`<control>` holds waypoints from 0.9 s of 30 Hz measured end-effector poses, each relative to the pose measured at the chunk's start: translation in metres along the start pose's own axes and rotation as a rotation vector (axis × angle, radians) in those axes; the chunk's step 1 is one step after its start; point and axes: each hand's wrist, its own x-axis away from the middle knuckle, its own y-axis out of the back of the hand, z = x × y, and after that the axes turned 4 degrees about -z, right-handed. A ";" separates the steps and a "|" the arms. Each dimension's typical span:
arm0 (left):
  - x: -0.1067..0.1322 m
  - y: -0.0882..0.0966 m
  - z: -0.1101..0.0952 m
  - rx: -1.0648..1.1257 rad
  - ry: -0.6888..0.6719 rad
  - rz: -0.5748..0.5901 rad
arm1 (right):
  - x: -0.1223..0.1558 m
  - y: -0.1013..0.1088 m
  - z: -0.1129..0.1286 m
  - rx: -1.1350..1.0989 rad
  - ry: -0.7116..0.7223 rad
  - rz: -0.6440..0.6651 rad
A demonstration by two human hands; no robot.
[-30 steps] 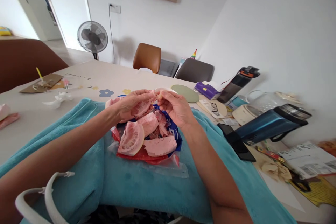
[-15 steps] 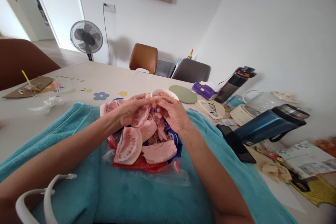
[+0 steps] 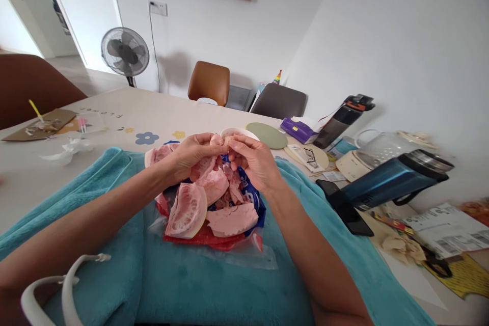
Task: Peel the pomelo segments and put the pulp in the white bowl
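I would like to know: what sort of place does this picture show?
Probably a dining area in a home: there are a pale tablecloth printed with flowers, a brown chair with a smooth rounded back beyond it, and a grey electric fan with a round cage.

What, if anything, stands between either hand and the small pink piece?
Nothing visible: the left hand and the right hand meet at the small pink piece, fingers on it. The rind pieces show below, and the white bowl sits beyond, partly hidden by the hands.
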 end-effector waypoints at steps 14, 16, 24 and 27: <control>-0.010 0.007 0.003 0.182 0.125 -0.089 | -0.003 0.002 0.003 -0.147 -0.134 0.038; -0.010 0.007 0.002 0.209 0.144 -0.085 | -0.003 0.002 0.004 -0.155 -0.157 0.052; -0.007 0.003 -0.001 0.263 0.194 -0.073 | -0.005 0.003 0.003 -0.150 -0.189 0.102; -0.007 0.002 -0.001 0.243 0.183 -0.083 | -0.006 0.003 0.002 -0.146 -0.195 0.110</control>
